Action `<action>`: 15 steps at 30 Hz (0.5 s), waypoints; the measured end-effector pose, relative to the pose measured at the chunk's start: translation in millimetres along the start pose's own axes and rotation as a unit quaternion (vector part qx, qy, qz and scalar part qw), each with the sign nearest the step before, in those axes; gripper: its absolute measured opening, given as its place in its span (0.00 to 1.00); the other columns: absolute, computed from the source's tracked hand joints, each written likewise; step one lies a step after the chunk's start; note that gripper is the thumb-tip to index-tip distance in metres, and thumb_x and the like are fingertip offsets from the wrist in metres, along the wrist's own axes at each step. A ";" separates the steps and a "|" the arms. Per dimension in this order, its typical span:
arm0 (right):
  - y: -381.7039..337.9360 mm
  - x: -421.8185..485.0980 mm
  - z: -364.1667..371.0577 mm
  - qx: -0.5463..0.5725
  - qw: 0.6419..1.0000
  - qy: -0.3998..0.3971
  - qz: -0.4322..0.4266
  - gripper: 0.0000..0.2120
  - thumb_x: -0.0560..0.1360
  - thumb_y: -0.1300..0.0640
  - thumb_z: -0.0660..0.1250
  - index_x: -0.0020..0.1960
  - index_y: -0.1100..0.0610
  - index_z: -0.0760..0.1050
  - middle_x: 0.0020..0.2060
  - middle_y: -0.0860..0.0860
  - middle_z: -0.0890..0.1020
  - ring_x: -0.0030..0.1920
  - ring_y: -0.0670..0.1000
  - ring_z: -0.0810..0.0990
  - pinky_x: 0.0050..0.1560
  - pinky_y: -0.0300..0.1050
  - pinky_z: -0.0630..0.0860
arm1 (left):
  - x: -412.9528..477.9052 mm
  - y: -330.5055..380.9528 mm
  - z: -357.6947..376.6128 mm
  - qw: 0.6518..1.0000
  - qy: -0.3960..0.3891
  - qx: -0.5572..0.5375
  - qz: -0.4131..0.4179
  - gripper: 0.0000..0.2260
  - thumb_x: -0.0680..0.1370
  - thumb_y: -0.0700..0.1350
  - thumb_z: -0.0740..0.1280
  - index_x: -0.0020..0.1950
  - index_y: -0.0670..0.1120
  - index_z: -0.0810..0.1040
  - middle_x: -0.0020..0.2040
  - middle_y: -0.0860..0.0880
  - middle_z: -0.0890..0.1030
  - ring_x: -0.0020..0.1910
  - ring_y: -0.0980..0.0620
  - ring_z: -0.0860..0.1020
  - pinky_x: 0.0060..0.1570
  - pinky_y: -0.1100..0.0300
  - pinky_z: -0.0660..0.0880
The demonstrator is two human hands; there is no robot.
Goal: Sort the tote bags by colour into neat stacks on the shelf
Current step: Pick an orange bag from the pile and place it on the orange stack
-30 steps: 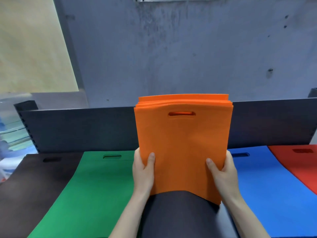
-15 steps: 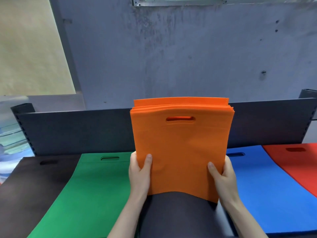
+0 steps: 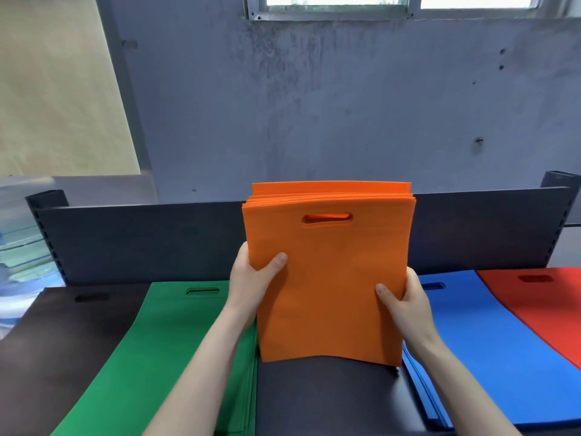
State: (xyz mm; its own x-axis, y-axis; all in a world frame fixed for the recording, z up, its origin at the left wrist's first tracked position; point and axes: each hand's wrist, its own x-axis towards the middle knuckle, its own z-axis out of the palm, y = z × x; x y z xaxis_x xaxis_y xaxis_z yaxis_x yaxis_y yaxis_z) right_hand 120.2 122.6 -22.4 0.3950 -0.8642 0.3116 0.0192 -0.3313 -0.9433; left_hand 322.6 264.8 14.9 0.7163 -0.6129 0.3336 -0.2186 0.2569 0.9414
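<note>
A bundle of several orange tote bags (image 3: 330, 278) stands upright in the middle, its lower edge on the bare dark shelf surface (image 3: 327, 398). My left hand (image 3: 251, 284) grips the bundle's left edge, thumb on the front. My right hand (image 3: 405, 305) grips its right edge the same way. Flat on the shelf lie a black stack (image 3: 66, 350) at far left, a green stack (image 3: 163, 350) beside it, a blue stack (image 3: 484, 347) right of the gap, and a red stack (image 3: 547, 300) at far right.
A dark metal back rail (image 3: 147, 240) runs behind the stacks, with slotted uprights at both ends. Behind it is a grey wall (image 3: 314, 105) with a window at the top. Pale blurred items sit beyond the shelf's left end.
Both hands have slid higher up the sides of the orange bundle, the left more than the right. The bundle stays upright on the shelf.
</note>
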 end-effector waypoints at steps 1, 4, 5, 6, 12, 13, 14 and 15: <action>0.3 -0.5 -0.4 0.001 1.000 -0.001 0.003 0.14 0.76 0.62 0.66 0.59 0.49 0.70 0.52 0.46 0.80 0.54 0.49 0.79 0.53 0.51 0.77 | 1.6 3.8 -0.5 1.000 -0.001 -0.015 -0.002 0.23 0.68 0.54 0.74 0.61 0.54 0.74 0.56 0.53 0.82 0.54 0.53 0.81 0.50 0.56 0.79; -3.3 -1.6 -0.4 0.003 1.000 -0.002 0.000 0.16 0.75 0.61 0.67 0.59 0.48 0.70 0.53 0.46 0.79 0.55 0.50 0.79 0.55 0.53 0.77 | 8.5 25.1 -0.9 0.999 0.002 -0.052 0.009 0.22 0.67 0.53 0.74 0.58 0.50 0.76 0.52 0.51 0.83 0.48 0.54 0.83 0.41 0.63 0.79; -6.9 -1.0 -0.3 0.005 1.000 0.001 -0.003 0.17 0.75 0.61 0.68 0.60 0.48 0.69 0.53 0.45 0.79 0.55 0.50 0.79 0.55 0.52 0.77 | 10.8 31.5 -0.1 0.998 -0.004 -0.064 0.008 0.20 0.67 0.51 0.74 0.57 0.49 0.77 0.51 0.51 0.84 0.47 0.54 0.84 0.39 0.64 0.79; -11.8 1.1 0.0 0.006 1.000 0.004 -0.009 0.19 0.75 0.61 0.68 0.63 0.48 0.68 0.55 0.45 0.78 0.56 0.49 0.79 0.55 0.52 0.77 | 12.7 35.9 0.9 0.997 -0.013 -0.071 0.006 0.20 0.67 0.51 0.74 0.57 0.49 0.78 0.50 0.50 0.84 0.46 0.54 0.84 0.38 0.64 0.79; -69.2 18.4 10.0 -0.099 0.978 0.098 -0.155 0.41 0.75 0.57 0.68 0.78 0.53 0.46 0.76 0.51 0.58 0.76 0.51 0.56 0.75 0.53 0.56 | 15.1 39.2 4.2 0.998 -0.016 -0.061 0.010 0.19 0.67 0.52 0.74 0.56 0.51 0.78 0.50 0.52 0.84 0.47 0.54 0.84 0.41 0.61 0.80; -81.8 20.4 14.4 -0.150 0.961 0.121 -0.200 0.40 0.76 0.58 0.67 0.78 0.56 0.45 0.77 0.52 0.54 0.77 0.51 0.51 0.76 0.51 0.52 | 15.3 39.1 4.4 0.998 -0.015 -0.063 0.010 0.19 0.66 0.52 0.74 0.56 0.51 0.78 0.50 0.52 0.84 0.47 0.53 0.84 0.41 0.61 0.80; -95.0 21.3 19.8 -0.210 0.935 0.143 -0.248 0.38 0.77 0.58 0.66 0.78 0.58 0.45 0.77 0.54 0.52 0.77 0.52 0.48 0.77 0.50 0.48 | 15.5 39.0 4.6 0.998 -0.014 -0.066 0.008 0.19 0.66 0.52 0.74 0.56 0.51 0.78 0.50 0.51 0.84 0.47 0.53 0.84 0.41 0.60 0.80; -106.9 22.4 25.9 -0.276 0.901 0.156 -0.296 0.37 0.77 0.57 0.64 0.77 0.60 0.46 0.77 0.55 0.52 0.77 0.54 0.46 0.77 0.50 0.45 | 15.7 38.9 4.8 0.997 -0.014 -0.069 0.006 0.19 0.66 0.52 0.74 0.55 0.51 0.78 0.50 0.51 0.84 0.47 0.53 0.84 0.42 0.59 0.80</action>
State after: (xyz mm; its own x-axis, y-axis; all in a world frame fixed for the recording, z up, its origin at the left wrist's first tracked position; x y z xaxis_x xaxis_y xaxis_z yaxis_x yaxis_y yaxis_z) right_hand 150.8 148.5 82.5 0.1856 -0.5106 0.8395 -0.3519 -0.8322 -0.4284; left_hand 322.1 261.7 57.0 0.6948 -0.6292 0.3484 -0.1323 0.3644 0.9218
